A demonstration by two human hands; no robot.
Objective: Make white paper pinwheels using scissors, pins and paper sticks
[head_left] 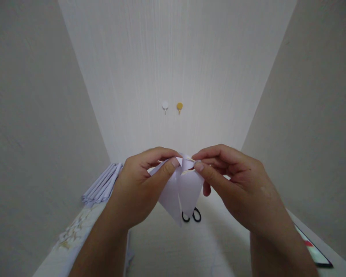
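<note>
A folded white paper piece (190,188) is held up in front of me, with its pointed lower end hanging down. My left hand (150,184) grips its left side, thumb on the near face and fingers behind. My right hand (230,177) pinches the upper right corner between thumb and forefinger, its other fingers curled. A thin cream cord or strip shows along the paper's top edge by the right fingertips; I cannot make out exactly what it is. Below the paper, the black handles of a pair of scissors (197,215) show on the table, the rest hidden.
To the left lies a stack of folded white paper pieces (102,184). Nearer me is a small heap of tan, string-like bits (72,232). A phone or tablet (315,250) with a lit screen lies at the right. Two hooks, white (165,105) and yellow (179,106), are on the wall ahead.
</note>
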